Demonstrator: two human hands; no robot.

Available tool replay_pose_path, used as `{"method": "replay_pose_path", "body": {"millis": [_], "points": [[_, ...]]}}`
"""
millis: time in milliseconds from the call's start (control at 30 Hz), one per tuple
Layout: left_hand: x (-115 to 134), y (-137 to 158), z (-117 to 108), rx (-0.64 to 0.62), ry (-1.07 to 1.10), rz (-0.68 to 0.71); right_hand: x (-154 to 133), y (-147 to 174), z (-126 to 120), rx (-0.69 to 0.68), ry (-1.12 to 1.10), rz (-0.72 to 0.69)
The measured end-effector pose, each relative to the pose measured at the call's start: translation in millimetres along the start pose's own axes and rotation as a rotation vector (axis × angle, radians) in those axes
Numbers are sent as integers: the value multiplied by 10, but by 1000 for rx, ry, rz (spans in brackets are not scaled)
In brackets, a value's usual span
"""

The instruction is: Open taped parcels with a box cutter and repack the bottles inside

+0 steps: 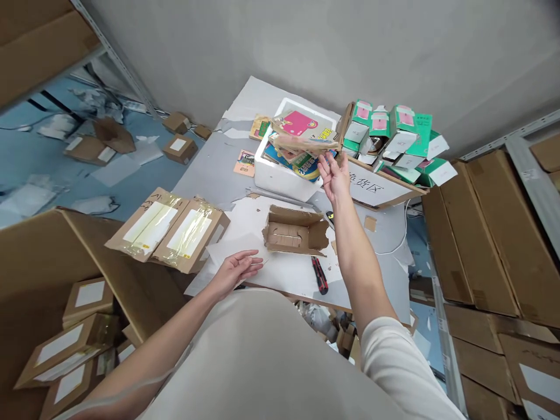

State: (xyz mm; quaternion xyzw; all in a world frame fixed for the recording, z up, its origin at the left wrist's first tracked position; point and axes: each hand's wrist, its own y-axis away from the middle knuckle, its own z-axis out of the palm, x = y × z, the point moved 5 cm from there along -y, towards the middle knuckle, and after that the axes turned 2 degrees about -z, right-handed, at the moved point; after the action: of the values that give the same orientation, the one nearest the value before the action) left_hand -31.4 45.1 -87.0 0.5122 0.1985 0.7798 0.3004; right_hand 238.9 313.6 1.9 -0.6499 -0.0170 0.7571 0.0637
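Closest up: one pale shirt (266,361), plus one big carton (105,268) at lower left with at least three labelled boxes (65,347) inside. Left hand (236,271) is loose and empty, fingers stretched out over the table's (280,268) near edge. Two taped boxes (168,227) sit side by side to its left, one white label each. Just past the hand there's one red-and-black cutter (320,275), and one open box (295,232), nothing in it, mid-table. Right hand (336,178) is spread open at the corner of one white foam box (280,178); can't tell if the fingertips touch the booklets (301,128) piled in there. Too overlapped to count those, sorry, but two more small books (244,162) lie left of the foam. To the right, one signed carton (376,189) holds at least five green boxes (405,119). Way back, three small boxes (180,149) on the floor, then one grey wall (280,46).
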Motion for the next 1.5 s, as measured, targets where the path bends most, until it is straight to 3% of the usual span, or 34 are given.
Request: {"method": "replay_pose_path", "body": {"millis": [133, 333, 400, 500, 567, 667, 800, 1000, 1100, 1200, 1267, 1400, 1500], "points": [[22, -84, -208, 79, -64, 64, 152, 201, -26, 52, 10, 48], [50, -388, -565, 209, -229, 92, 238, 1030, -384, 123, 120, 133], [43, -526, -639, 186, -314, 91, 310, 1392, -639, 209, 171, 150], [-4, -753, -641, 45, -485, 130, 572, 1951, -1047, 391, 298, 225], [-67, -900, -579, -58, -615, 177, 850, 2246, -1175, 365, 363, 348], [-195, -1096, -453, -138, -756, 218, 1216, 2502, -1123, 215, 374, 455], [-314, -1252, -321, -141, -782, 217, 1425, 2588, -877, 140, 344, 448], [-158, -1149, -292, -110, -701, 341, 1285, 2649, -642, 219, 348, 337], [-64, -1053, -285, -109, -577, 372, 1139, 2679, -620, 330, 399, 244], [-68, -1069, -270, -71, -511, 361, 1155, 2684, -620, 445, 444, 287], [-115, -1151, -266, -50, -515, 346, 1254, 2669, -586, 428, 422, 340], [-195, -1298, -330, -92, -595, 318, 1433, 2711, -503, 262, 353, 378], [-212, -1207, -503, -83, -870, 293, 1465, 2899, -566, 279, 329, 397]]}}
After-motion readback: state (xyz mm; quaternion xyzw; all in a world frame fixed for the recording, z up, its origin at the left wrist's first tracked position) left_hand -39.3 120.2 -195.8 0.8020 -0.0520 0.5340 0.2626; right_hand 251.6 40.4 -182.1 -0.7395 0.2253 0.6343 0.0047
